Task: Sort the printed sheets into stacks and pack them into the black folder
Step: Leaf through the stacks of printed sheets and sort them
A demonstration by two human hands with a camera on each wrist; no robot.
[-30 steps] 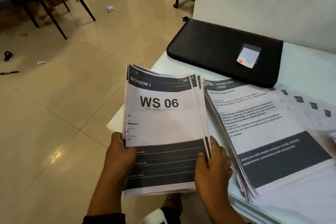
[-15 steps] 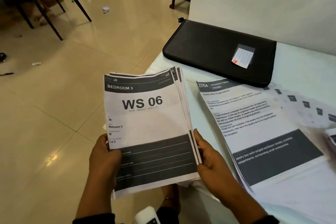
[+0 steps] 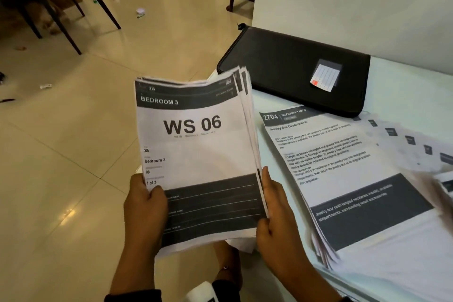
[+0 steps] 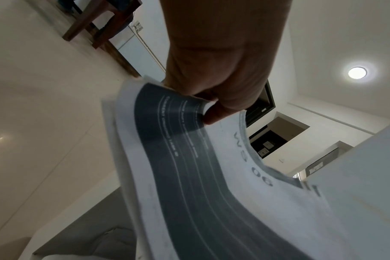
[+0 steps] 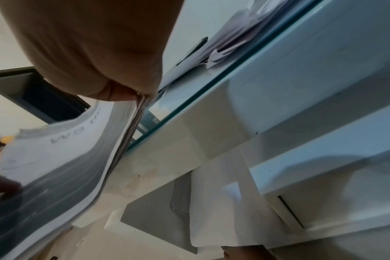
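A stack of printed sheets [image 3: 196, 154] with "WS 06 / Bedroom 3" on top hangs in the air left of the table. My left hand [image 3: 144, 203] grips its lower left edge, thumb on the front, as the left wrist view shows [image 4: 211, 98]. My right hand [image 3: 272, 211] holds the lower right edge, fingers behind the sheets [image 5: 136, 112]. A second pile of sheets [image 3: 343, 174], topped "2704 Dressing Table", lies on the table. The closed black folder [image 3: 289, 66] lies beyond it near the wall.
The white glass-topped table [image 3: 404, 86] meets a white wall [image 3: 343, 2] at the back. More sheets [image 3: 416, 144] fan out at the right. Chair legs [image 3: 73, 7] and small litter [image 3: 140, 12] stand on the tiled floor to the left.
The stack I hold has moved left, off the table's edge and away from the table pile, and tilted slightly. Both hands keep their hold on its lower edges.
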